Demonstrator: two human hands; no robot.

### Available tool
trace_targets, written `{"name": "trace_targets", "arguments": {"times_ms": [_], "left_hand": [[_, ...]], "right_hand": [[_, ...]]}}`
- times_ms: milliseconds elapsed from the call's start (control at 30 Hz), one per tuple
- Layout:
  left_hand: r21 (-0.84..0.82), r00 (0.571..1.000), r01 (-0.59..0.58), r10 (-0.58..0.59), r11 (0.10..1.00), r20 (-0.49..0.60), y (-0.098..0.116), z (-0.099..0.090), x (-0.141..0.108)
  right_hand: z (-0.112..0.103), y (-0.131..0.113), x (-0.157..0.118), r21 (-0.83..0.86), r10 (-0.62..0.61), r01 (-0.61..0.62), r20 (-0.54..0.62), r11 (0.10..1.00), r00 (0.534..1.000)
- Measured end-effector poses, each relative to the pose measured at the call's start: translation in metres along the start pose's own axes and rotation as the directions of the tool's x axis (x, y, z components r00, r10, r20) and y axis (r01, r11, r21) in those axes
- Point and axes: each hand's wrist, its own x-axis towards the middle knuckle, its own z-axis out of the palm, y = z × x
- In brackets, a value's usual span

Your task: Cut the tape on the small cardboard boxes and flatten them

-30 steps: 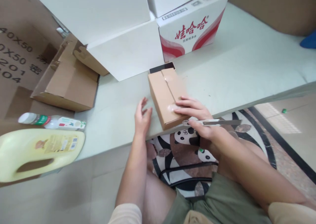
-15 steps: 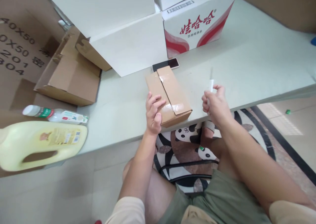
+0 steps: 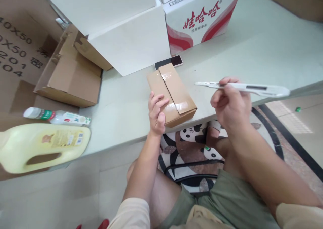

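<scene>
A small cardboard box (image 3: pixel 180 91) with clear tape across its top seam lies near the table's front edge. My left hand (image 3: pixel 157 113) rests on its left side, fingers over the top and thumb at the near corner, holding it. To the right of the box, my right hand (image 3: pixel 232 102) is closed on a white utility knife (image 3: pixel 264 89). The knife lies nearly level, its thin tip pointing left toward the box without touching it. A phone (image 3: pixel 169 62) lies just behind the box, partly covered by it.
White cartons (image 3: pixel 133 43) and a red-and-white carton (image 3: pixel 199 27) stand behind. An open cardboard box (image 3: pixel 73 77), a bottle (image 3: pixel 58 117) and a yellow jug (image 3: pixel 63 138) are at the left. The table's front edge (image 3: pixel 121 141) runs below the box.
My right hand has moved slightly right and turned, so the knife, upright before, now lies sideways with its tip to the left. My left hand stays on the box.
</scene>
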Motion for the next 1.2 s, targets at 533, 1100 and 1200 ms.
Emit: {"name": "trace_targets", "arguments": {"times_ms": [533, 1100, 1200], "left_hand": [[0.104, 1.000, 0.012, -0.011, 0.995, -0.006, 0.015, 0.010, 0.002], [0.107, 0.997, -0.053, 0.058, 0.993, -0.048, 0.007, 0.007, -0.001], [0.065, 0.999, -0.035, 0.037, 0.997, -0.037, 0.001, 0.000, -0.003]], "right_hand": [[0.024, -0.043, -0.040, -0.579, -0.382, 0.636, 0.509, 0.510, 0.771], [0.009, -0.030, -0.035, -0.333, -0.611, 0.616, 0.133, 0.714, 0.781], [0.002, 0.000, -0.022, -0.340, -0.482, 0.459, 0.019, 0.821, 0.876]]}}
